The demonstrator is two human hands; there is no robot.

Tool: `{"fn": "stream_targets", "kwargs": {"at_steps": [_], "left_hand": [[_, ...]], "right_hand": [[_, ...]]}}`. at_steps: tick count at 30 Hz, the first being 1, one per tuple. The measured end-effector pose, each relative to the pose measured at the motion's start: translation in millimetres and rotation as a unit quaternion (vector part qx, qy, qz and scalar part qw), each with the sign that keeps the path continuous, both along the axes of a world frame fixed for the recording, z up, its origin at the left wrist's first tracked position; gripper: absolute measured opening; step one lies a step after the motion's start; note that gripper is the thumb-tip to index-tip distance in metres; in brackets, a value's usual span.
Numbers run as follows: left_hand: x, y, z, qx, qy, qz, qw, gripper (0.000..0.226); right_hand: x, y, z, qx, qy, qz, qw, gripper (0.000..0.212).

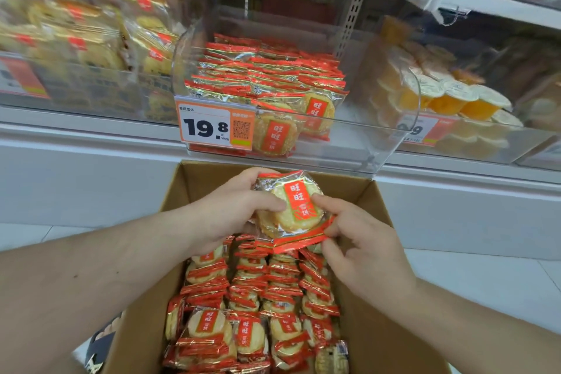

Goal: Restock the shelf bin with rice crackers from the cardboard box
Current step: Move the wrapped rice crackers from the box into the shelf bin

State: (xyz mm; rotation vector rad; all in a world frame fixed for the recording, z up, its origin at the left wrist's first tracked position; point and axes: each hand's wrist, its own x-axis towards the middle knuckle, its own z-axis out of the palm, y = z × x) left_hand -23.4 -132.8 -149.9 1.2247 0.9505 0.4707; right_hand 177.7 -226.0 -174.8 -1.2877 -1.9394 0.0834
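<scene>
An open cardboard box (368, 200) stands below the shelf, filled with several rows of red-and-clear rice cracker packets (258, 307). Above the box I hold a small stack of packets (291, 209). My left hand (233, 209) grips the stack from the left, thumb across the top packet. My right hand (361, 240) pinches the stack's lower right edge. Straight ahead on the shelf, the clear plastic bin (358, 143) holds stacked packets of the same crackers (267, 76) on its left side, with bare room on its right.
A price tag reading 19.8 (206, 127) hangs on the bin's front. A bin of other yellow crackers (91, 39) sits to the left, and a bin of orange jelly cups (455, 97) to the right. A white shelf edge (455, 173) runs just behind the box.
</scene>
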Motion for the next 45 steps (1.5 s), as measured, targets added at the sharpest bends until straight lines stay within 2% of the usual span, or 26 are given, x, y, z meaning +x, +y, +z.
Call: {"fn": "stream_targets", "kwargs": {"at_steps": [5, 7, 10, 14, 16, 18, 22, 26, 27, 30, 33, 35, 36, 40, 45], "left_hand": [[3, 2, 0, 0.053, 0.005, 0.043, 0.998, 0.067], [2, 3, 2, 0.092, 0.016, 0.041, 0.995, 0.082], [0, 5, 9, 0.179, 0.035, -0.013, 0.983, 0.096], [-1, 2, 21, 0.273, 0.034, -0.071, 0.959, 0.102], [0, -2, 26, 0.302, 0.047, -0.098, 0.947, 0.103], [2, -5, 29, 0.313, 0.053, -0.115, 0.941, 0.102], [3, -5, 34, 0.303, 0.037, -0.113, 0.946, 0.102], [-1, -2, 33, 0.297, 0.006, -0.137, 0.945, 0.098], [-2, -1, 33, 0.293, 0.001, -0.149, 0.944, 0.093], [-3, 0, 32, 0.275, 0.001, -0.166, 0.947, 0.076], [-1, -3, 33, 0.279, -0.004, -0.164, 0.946, 0.075], [1, -6, 35, 0.296, 0.005, -0.166, 0.941, 0.082], [2, -6, 36, 0.303, 0.009, -0.166, 0.938, 0.085], [7, -7, 35, 0.359, 0.011, -0.132, 0.924, 0.102], [2, 1, 44, 0.331, 0.050, -0.164, 0.928, 0.113]], "right_hand": [[-3, 7, 5, -0.024, -0.023, 0.025, 0.999, 0.006], [-2, 10, 11, -0.017, -0.021, 0.002, 1.000, 0.008], [1, 16, 30, -0.032, 0.037, -0.065, 0.997, 0.015], [5, 24, 47, -0.205, 0.102, -0.097, 0.969, 0.058], [8, 28, 47, -0.212, 0.085, -0.080, 0.970, 0.071], [7, 30, 49, -0.183, 0.075, -0.056, 0.979, 0.063], [6, 28, 58, -0.113, 0.128, -0.010, 0.985, 0.025], [9, 29, 68, -0.161, 0.165, -0.002, 0.973, 0.007], [10, 30, 69, -0.173, 0.160, -0.009, 0.972, 0.005], [10, 30, 69, -0.214, 0.189, -0.022, 0.958, 0.025], [1, 29, 70, -0.276, 0.321, -0.069, 0.904, 0.031], [-4, 27, 72, -0.305, 0.375, -0.102, 0.870, 0.031], [-7, 27, 71, -0.303, 0.370, -0.114, 0.871, 0.033], [-7, 29, 69, -0.240, 0.249, -0.155, 0.925, 0.031], [-3, 33, 73, -0.215, 0.225, -0.085, 0.946, 0.017]]}}
